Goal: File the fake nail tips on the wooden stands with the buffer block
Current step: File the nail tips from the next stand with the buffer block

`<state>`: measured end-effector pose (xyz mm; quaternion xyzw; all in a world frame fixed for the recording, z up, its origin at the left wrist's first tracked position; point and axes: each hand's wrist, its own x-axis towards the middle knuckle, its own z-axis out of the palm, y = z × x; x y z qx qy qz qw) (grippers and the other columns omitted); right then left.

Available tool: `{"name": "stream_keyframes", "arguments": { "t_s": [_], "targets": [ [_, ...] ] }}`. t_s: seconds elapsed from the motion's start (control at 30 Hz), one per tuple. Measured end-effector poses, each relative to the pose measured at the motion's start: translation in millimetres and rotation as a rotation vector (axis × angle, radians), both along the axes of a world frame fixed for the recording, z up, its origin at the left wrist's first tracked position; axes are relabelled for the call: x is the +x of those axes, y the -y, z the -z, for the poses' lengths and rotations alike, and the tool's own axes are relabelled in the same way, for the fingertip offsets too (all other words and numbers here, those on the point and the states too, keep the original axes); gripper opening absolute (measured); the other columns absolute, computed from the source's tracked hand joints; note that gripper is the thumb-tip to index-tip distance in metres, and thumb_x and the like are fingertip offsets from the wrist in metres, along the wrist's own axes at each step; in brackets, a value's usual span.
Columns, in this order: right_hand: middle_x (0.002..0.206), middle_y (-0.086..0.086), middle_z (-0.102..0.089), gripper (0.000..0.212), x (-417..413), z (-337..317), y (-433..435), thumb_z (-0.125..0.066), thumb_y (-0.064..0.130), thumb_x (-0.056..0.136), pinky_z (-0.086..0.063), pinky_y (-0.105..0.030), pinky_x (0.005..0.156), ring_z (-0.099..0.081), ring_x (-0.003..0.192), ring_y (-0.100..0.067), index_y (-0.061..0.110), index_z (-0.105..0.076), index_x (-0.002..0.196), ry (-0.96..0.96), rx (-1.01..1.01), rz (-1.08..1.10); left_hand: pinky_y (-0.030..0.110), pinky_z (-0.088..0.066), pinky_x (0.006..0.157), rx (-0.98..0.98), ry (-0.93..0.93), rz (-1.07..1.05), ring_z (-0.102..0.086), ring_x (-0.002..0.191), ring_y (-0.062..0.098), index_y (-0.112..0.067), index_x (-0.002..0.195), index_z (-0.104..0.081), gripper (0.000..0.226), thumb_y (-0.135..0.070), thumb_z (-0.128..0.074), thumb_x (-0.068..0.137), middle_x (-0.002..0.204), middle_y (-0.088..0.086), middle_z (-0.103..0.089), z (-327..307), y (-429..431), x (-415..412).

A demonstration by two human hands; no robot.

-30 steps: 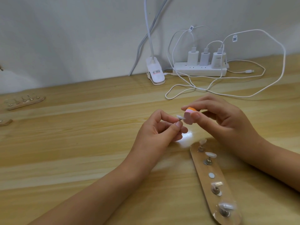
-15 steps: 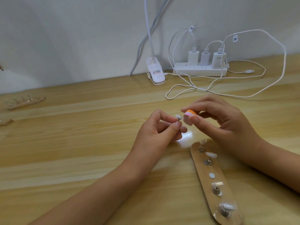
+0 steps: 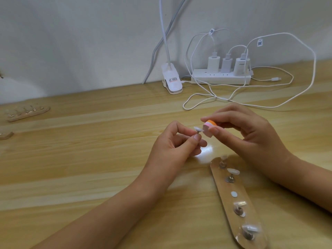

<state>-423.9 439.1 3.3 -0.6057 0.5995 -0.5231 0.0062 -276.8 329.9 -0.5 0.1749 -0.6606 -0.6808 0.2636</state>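
A pale oval nail tip (image 3: 198,129) lies flat on a thin peg, its long axis across the view and its right end meeting a pink-and-orange buffer block (image 3: 209,127). The left hand (image 3: 175,143) pinches the peg and the right hand (image 3: 251,135) pinches the block, just beyond a long, rounded wooden stand (image 3: 225,198) lying on the table (image 3: 89,159).
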Motion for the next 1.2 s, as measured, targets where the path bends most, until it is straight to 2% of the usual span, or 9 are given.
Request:
{"name": "stream_keyframes", "arguments": {
  "t_s": [0.3, 0.43, 0.67, 0.8, 0.9, 1.0, 1.1, 1.2],
  "targets": [
    [0.099, -0.003, -0.064, 0.021, 0.1, 0.0, 0.5, -0.065, 0.023, 0.087, -0.051, -0.016, 0.082, -0.064, 0.091, -0.012, 0.014, -0.071, 0.105, 0.014, 0.003, -0.005, 0.019, -0.055, 0.073, -0.011, -0.007, -0.009, -0.070, 0.079, 0.009, -0.013, 0.084, -0.056, 0.012, -0.009, -0.061, 0.094, 0.078, 0.003, -0.075, 1.9, 0.9, 0.1],
    [0.100, -0.005, -0.062, 0.021, 0.1, 1.5, 1.4, -0.068, 0.021, 0.088, -0.051, -0.015, 0.082, -0.064, 0.091, -0.011, 0.008, -0.071, 0.105, -0.013, -0.019, -0.006, 0.020, -0.055, 0.073, -0.016, -0.010, -0.012, -0.070, 0.078, 0.009, -0.014, 0.083, -0.056, 0.013, -0.009, -0.061, 0.094, 0.078, 0.002, -0.074, 2.6, 1.1, -0.5],
    [0.101, -0.006, -0.065, 0.019, -3.5, -0.2, 1.3, -0.065, 0.026, 0.087, -0.052, -0.019, 0.084, -0.065, 0.094, -0.017, 0.015, -0.071, 0.102, 0.122, 0.012, -0.002, 0.023, -0.056, 0.080, 0.005, -0.049, 0.016, -0.070, 0.088, 0.012, -0.012, 0.093, -0.058, 0.004, -0.009, -0.060, 0.095, 0.089, 0.006, -0.076, 0.9, 0.1, 1.2],
    [0.096, -0.001, -0.068, 0.021, -9.3, 0.6, 1.5, -0.065, 0.027, 0.088, -0.050, -0.018, 0.081, -0.067, 0.091, -0.015, 0.011, -0.072, 0.100, 0.278, 0.019, -0.005, 0.023, -0.055, 0.085, -0.001, -0.068, 0.041, -0.069, 0.094, 0.013, -0.017, 0.095, -0.061, 0.009, -0.017, -0.067, 0.088, 0.097, 0.005, -0.076, -2.9, -1.5, 3.6],
    [0.093, -0.003, -0.069, 0.023, -15.2, 0.7, 3.2, -0.065, 0.028, 0.088, -0.051, -0.020, 0.081, -0.068, 0.086, -0.014, 0.009, -0.071, 0.100, 0.387, 0.015, -0.013, 0.024, -0.054, 0.082, -0.176, -0.105, 0.016, -0.066, 0.092, 0.011, -0.024, 0.087, -0.066, 0.011, -0.015, -0.073, 0.085, 0.098, -0.005, -0.073, -6.9, -6.2, 7.7],
    [0.089, -0.004, -0.071, 0.024, -19.4, 1.2, 4.9, -0.065, 0.029, 0.088, -0.051, -0.019, 0.082, -0.067, 0.083, -0.010, 0.007, -0.071, 0.098, 0.428, 0.008, -0.012, 0.018, -0.040, 0.065, -0.582, -0.161, 0.070, -0.049, 0.070, 0.006, -0.031, 0.082, -0.066, 0.011, -0.026, -0.076, 0.082, 0.078, -0.011, -0.055, -10.5, -13.8, 12.9],
    [0.088, -0.001, -0.071, 0.025, -18.2, -1.5, 4.4, -0.065, 0.031, 0.088, -0.052, -0.019, 0.081, -0.067, 0.082, -0.009, 0.009, -0.071, 0.099, 0.450, 0.024, -0.034, 0.011, -0.033, 0.064, -0.804, -0.122, 0.178, -0.043, 0.063, 0.001, -0.019, 0.078, -0.071, 0.008, -0.020, -0.079, 0.080, 0.065, -0.006, -0.045, -9.4, -22.2, 13.8],
    [0.090, -0.003, -0.071, 0.026, -18.8, -1.8, 5.1, -0.066, 0.033, 0.085, -0.053, -0.021, 0.081, -0.069, 0.083, -0.011, 0.011, -0.072, 0.099, 0.452, 0.042, -0.011, 0.010, -0.034, 0.067, -0.920, -0.038, 0.172, -0.042, 0.064, -0.004, -0.015, 0.077, -0.075, 0.008, -0.019, -0.082, 0.078, 0.061, -0.012, -0.039, -4.6, -26.9, 12.0]
  ]
}}
